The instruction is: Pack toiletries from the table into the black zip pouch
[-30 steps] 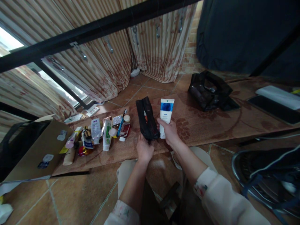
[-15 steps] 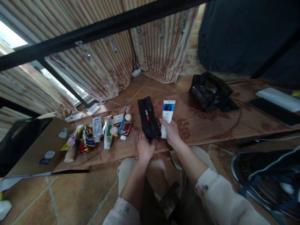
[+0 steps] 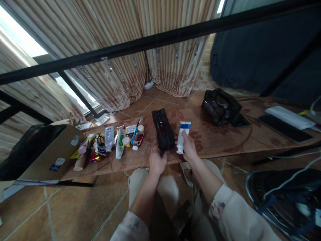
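Observation:
My left hand (image 3: 158, 161) grips the near end of a black zippered pouch (image 3: 159, 124), which lies lengthwise away from me. The pouch's top gapes only a little, and something red shows in the slit. Just to its right, my right hand (image 3: 188, 147) is closed around a white squeeze tube (image 3: 181, 142) with a blue band at its upper end. The tube's cap points down toward me. To the left lie a green-and-white tube (image 3: 120, 144), a blue toothbrush (image 3: 135, 131), a dark red compact (image 3: 138, 138) and a silver-grey tube (image 3: 109, 137).
A brown patterned cloth (image 3: 208, 142) covers the low bench. At its left end stands a cardboard box (image 3: 56, 152) holding a black bag. A shiny dark bag (image 3: 213, 108) and a black tablet-like slab (image 3: 283, 127) lie at right. A black rail (image 3: 175, 36) crosses above.
The pouch's opening has narrowed, its sides now closer together. The white tube has tilted and sits slightly lower and farther right in my right hand. The whole view has shifted a little.

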The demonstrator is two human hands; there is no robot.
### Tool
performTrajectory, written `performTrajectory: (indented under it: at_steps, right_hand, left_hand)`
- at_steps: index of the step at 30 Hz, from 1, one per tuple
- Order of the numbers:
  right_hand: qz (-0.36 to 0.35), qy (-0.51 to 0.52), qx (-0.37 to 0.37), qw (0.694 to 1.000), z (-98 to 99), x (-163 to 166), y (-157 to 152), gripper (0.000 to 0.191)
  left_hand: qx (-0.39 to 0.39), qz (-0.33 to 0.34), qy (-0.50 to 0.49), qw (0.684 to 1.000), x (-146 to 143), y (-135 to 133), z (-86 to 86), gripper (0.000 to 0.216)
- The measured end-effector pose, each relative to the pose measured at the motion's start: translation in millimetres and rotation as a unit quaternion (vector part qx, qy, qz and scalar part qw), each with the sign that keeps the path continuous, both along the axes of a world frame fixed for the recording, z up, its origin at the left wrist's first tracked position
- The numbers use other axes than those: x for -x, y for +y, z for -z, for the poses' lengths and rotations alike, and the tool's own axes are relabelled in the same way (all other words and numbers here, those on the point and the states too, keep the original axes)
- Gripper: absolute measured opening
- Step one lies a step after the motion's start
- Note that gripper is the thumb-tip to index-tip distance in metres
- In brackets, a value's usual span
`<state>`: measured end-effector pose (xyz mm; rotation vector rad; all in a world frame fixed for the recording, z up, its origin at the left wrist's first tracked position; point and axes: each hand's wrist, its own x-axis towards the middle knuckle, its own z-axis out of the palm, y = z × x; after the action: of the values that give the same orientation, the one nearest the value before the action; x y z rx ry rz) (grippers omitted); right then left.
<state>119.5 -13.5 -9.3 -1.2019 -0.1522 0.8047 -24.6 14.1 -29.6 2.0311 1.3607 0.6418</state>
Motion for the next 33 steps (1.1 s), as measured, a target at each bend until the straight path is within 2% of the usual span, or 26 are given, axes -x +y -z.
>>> performTrajectory:
  at_steps: [7,11,15,17,20,22,26,30,33]
  right_hand:
    - [0.02,-0.033,-0.014,0.999,0.6,11.1,-10.5,0.052]
    - [0.024,-0.039,-0.009,0.999,4.5,25.0,-26.6,0.055]
    - [0.013,-0.044,-0.026,0.999,7.3,45.2,-47.0,0.047]
    - [-0.002,-0.043,-0.055,0.998,7.2,56.9,-56.0,0.041]
    - [-0.063,-0.031,-0.078,0.994,6.1,73.9,-66.9,0.035]
    - [-0.105,-0.034,-0.082,0.991,4.9,83.1,-73.1,0.032]
    - [-0.142,-0.109,-0.064,0.982,0.9,92.0,-85.6,0.029]
    - [-0.161,-0.238,-0.016,0.958,-1.8,92.8,-96.2,0.03]
    - [-0.181,-0.298,-0.026,0.937,2.1,94.3,-96.6,0.034]
  left_hand:
    - [0.039,-0.015,-0.129,0.991,11.2,-8.6,-0.2,0.049]
    - [0.064,-0.001,-0.231,0.971,15.3,-21.1,-4.3,0.043]
    - [0.125,0.022,-0.304,0.944,18.5,-42.4,-4.1,0.034]
    - [0.169,0.049,-0.331,0.927,19.8,-54.2,-2.2,0.031]
    - [0.231,0.108,-0.357,0.899,22.0,-69.4,0.9,0.027]
    - [0.236,0.122,-0.356,0.896,24.6,-76.9,1.7,0.027]
    - [0.215,0.095,-0.368,0.9,33.7,-86.6,-2.1,0.034]
    - [0.269,0.069,-0.391,0.878,43.3,-91.8,-9.4,0.036]
    - [0.272,0.043,-0.404,0.872,46.6,-91.6,-14.9,0.042]
